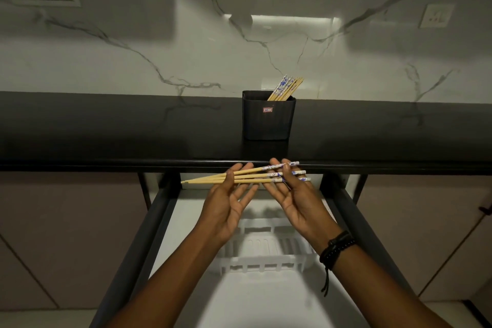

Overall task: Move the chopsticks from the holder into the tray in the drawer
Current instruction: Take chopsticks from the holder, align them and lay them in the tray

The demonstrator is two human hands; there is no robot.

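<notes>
- My right hand (pixel 295 194) pinches the fanned chopsticks (pixel 247 176) above the tray (pixel 266 253). My left hand (pixel 229 194) supports them, perhaps loosely.
- One could slip sideways and miss the tray.
- The far holder (pixel 269 117) isn't emptied.

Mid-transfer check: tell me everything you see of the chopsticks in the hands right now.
The chopsticks look like three or four slim, pale wooden sticks with white-and-blue patterned thick ends. They lie roughly level and fanned, with the thin tips meeting on the left and the patterned ends spread on the right. They rest across the left hand's fingers, and the right hand's fingers pinch the patterned ends. They are above the open drawer, just in front of the countertop edge, clear of the white tray.
</notes>
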